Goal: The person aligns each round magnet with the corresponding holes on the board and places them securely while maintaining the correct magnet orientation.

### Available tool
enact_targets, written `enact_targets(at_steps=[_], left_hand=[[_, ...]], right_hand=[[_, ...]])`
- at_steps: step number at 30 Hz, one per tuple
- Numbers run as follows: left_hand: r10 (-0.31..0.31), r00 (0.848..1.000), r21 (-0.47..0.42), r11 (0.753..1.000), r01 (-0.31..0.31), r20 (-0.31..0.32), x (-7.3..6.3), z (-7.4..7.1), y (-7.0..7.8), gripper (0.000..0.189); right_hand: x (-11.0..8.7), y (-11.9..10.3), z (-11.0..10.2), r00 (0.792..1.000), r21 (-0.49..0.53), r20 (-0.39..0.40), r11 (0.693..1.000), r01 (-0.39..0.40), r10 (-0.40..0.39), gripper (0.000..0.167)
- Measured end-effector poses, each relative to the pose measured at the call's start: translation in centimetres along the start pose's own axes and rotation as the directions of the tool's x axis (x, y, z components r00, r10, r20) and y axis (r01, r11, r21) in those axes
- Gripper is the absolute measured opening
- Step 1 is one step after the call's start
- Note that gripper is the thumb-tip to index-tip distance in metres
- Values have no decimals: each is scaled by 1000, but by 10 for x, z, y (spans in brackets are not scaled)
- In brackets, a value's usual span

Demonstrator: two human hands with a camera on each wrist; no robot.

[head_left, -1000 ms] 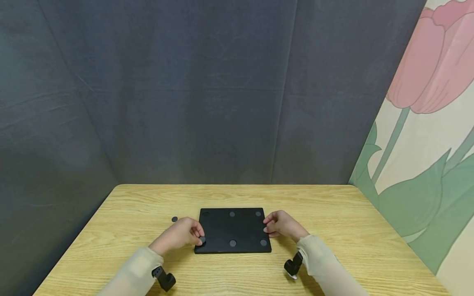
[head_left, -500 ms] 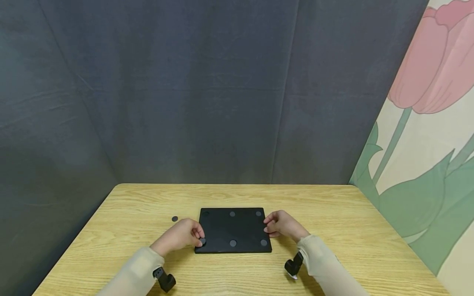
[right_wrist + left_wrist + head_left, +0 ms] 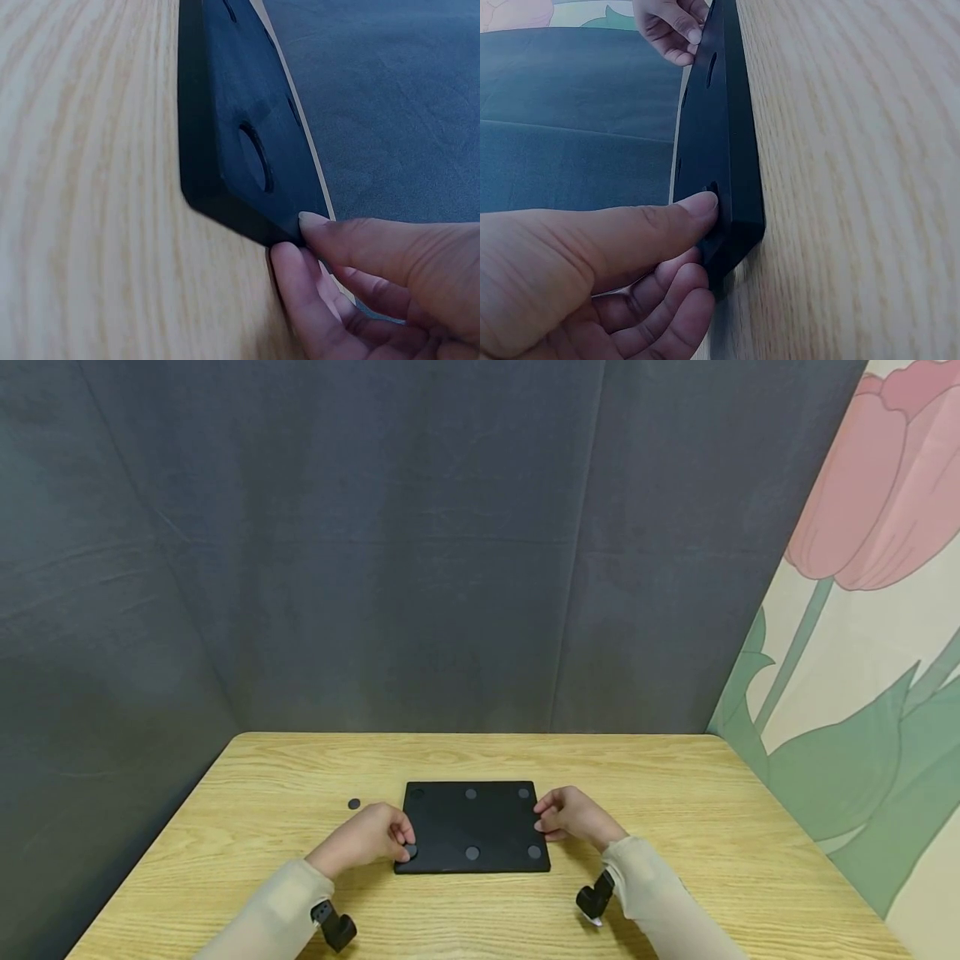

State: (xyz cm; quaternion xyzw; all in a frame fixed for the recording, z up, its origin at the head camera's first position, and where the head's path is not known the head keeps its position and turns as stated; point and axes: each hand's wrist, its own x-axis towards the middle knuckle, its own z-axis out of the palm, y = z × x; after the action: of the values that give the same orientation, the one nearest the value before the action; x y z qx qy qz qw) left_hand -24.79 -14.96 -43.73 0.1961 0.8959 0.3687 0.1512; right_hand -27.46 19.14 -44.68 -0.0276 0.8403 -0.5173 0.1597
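Note:
A flat black rectangular board (image 3: 480, 827) with round recesses lies on the table. At its front left corner my left hand (image 3: 371, 837) pinches a small dark round disc (image 3: 410, 852), thumb on top, over the board's surface. In the left wrist view the left thumb (image 3: 660, 225) covers most of that disc. My right hand (image 3: 573, 817) holds the board's right edge between thumb and fingers. The right wrist view shows the right thumb (image 3: 360, 240) on the edge, beside a round recess (image 3: 257, 157). Another dark disc (image 3: 354, 804) lies loose to the left of the board.
Greyish round spots show on the board at back middle (image 3: 471, 794), back right (image 3: 523, 793), front middle (image 3: 472, 853) and front right (image 3: 534, 852); the back left round (image 3: 417, 794) looks darker. A dark curtain (image 3: 420, 568) hangs behind the wooden table (image 3: 637, 760).
The disc under my left fingers has tipped slightly lower and flatter against the board. Both hands stay almost in place, and the board has hardly moved.

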Motion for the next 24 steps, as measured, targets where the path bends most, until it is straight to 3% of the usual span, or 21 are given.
enact_targets(at_steps=[24], left_hand=[[8,1000,34,999,-9,18,1,-2,0,17]], right_hand=[[1,-2,2,999,-1,-24,1000,-30,30,15]])
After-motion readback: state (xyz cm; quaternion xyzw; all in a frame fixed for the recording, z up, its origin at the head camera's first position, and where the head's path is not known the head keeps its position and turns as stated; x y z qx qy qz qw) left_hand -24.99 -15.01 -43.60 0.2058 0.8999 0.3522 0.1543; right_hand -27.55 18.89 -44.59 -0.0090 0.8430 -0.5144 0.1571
